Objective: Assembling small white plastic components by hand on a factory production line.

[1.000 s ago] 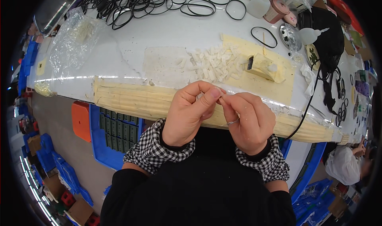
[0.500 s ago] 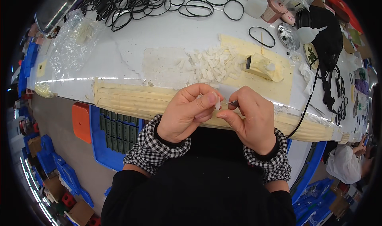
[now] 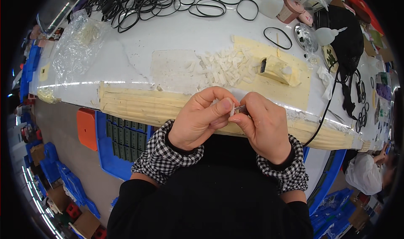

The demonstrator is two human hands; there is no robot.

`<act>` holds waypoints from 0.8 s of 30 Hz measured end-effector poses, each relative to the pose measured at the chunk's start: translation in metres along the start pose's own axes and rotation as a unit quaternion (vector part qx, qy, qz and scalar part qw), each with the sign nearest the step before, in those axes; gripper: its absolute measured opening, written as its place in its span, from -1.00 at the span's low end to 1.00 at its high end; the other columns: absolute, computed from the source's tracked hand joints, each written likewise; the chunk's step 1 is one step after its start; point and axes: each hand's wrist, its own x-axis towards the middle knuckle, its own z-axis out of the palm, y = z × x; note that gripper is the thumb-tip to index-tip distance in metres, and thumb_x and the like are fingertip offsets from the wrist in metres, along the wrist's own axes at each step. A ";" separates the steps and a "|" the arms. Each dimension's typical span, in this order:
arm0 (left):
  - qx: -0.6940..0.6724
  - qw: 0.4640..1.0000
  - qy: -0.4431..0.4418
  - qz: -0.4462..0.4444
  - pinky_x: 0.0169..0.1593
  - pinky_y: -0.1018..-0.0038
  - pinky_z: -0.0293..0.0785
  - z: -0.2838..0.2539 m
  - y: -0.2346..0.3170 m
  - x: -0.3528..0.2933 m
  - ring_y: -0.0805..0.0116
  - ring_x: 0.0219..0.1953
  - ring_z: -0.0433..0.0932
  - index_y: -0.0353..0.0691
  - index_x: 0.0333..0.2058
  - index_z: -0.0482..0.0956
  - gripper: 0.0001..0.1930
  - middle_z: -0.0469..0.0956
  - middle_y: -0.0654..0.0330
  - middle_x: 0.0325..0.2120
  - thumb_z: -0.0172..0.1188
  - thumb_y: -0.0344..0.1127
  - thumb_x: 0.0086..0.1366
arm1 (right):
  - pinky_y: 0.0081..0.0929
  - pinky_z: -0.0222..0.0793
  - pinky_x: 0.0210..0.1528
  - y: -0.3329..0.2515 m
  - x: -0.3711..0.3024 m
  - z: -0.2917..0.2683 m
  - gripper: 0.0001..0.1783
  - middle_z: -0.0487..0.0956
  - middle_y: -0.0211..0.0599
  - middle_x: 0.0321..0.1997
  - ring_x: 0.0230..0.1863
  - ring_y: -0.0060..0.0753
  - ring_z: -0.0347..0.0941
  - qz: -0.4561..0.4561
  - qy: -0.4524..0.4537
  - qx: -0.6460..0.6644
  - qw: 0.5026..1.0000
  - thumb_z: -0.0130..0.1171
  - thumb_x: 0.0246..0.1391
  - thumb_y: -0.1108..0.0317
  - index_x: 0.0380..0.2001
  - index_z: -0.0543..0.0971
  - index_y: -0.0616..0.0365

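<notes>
In front of my chest, just past the table's near edge, my two hands meet. My left hand pinches a small white strip between thumb and forefinger. A small thin grey metal piece, perhaps a blade, is pinched between thumb and forefinger of my right hand. Its left end reaches the white strip; my fingers hide much of both. Beyond my hands lies a loose pile of similar white strips, partly on a yellow sheet. A yellow-wrapped block with a dark end sits right of the pile.
Yellow padding covers the table's near edge. Many black rubber loops lie at the back, and a clear plastic bag at the left. A black cord hangs at the right. Below are an orange stool and a blue crate.
My right hand has moved slightly left toward my left hand, bringing the metal piece up to the white strip. The strip stays in my left hand.
</notes>
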 end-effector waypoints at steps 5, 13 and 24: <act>-0.010 1.000 -0.004 -0.003 -0.50 0.73 0.12 -0.001 -0.002 0.000 0.69 -0.58 0.15 -0.23 -0.25 0.49 -0.89 0.41 0.37 -0.50 0.05 -0.34 0.34 | -0.40 0.29 -0.58 -0.001 0.000 -0.002 -0.64 0.41 -0.31 -0.58 -0.58 -0.23 0.41 0.009 -0.004 0.007 1.000 0.18 0.01 0.06 -0.49 0.37 0.11; 0.012 1.000 0.006 -0.001 -0.52 0.72 0.08 -0.002 -0.003 0.000 0.69 -0.60 0.13 -0.24 -0.24 0.49 -0.87 0.36 0.39 -0.55 0.05 -0.33 0.34 | -0.39 0.29 -0.58 -0.002 0.000 -0.003 -0.65 0.41 -0.32 -0.57 -0.57 -0.22 0.40 0.008 -0.020 -0.003 1.000 0.14 0.04 0.06 -0.47 0.36 0.11; 0.022 1.000 0.015 -0.011 -0.53 0.72 0.07 -0.001 -0.002 -0.001 0.70 -0.60 0.13 -0.25 -0.25 0.49 -0.88 0.34 0.40 -0.58 0.05 -0.34 0.34 | -0.41 0.28 -0.58 -0.003 0.000 -0.002 -0.67 0.40 -0.35 -0.58 -0.58 -0.25 0.39 0.004 -0.020 -0.009 1.000 0.14 0.03 0.06 -0.47 0.38 0.10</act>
